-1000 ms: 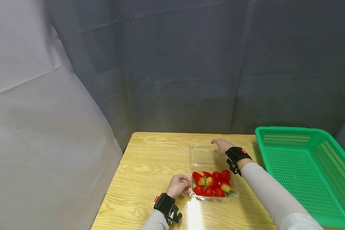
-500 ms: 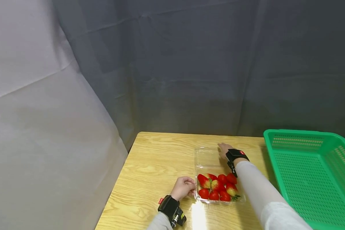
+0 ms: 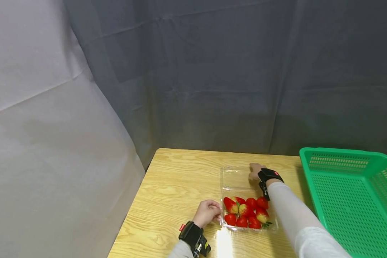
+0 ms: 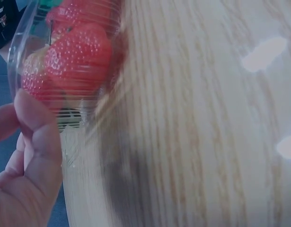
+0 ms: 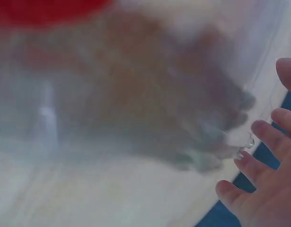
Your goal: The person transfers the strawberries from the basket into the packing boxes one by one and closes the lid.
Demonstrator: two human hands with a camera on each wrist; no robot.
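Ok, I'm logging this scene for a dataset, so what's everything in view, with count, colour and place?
Strawberries: about eight, red, some pale yellow, in the near half of the clamshell.
Clamshell box: one, clear plastic, lid open flat, mid-table.
Basket: one, green perforated plastic, on the table's right side.
Table: one, light wood grain.
Backdrop cloths: grey behind, paler grey at left.
Left hand: fingers on the box's near-left edge.
Right hand: at the open lid's far-right edge.

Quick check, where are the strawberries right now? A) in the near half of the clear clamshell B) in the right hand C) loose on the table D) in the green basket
A: the strawberries sit in the near tray of the clear clamshell; the far half lies open, bare.
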